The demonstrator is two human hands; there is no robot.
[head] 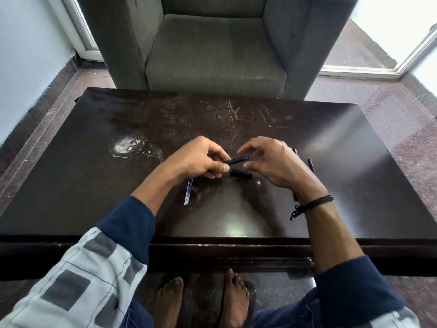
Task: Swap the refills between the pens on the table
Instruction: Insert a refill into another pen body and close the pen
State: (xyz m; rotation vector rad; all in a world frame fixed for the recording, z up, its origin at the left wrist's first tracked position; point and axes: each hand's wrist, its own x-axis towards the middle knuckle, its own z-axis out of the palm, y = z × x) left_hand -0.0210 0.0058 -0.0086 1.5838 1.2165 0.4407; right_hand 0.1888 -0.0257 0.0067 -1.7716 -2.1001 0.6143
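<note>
My left hand pinches a dark pen barrel that points right, its blue end free. My right hand hovers just past that end with fingers spread, holding nothing. Below the barrel a black pen piece lies on the dark wooden table. Thin pale refills lie on the table under my left wrist. Another pen with a blue tip lies to the right of my right hand, and a further pen part peeks out behind the knuckles.
A grey armchair stands right behind the table's far edge. A white ring stain marks the table at left. My bare feet are under the near edge. A black cord bracelet is on my right wrist.
</note>
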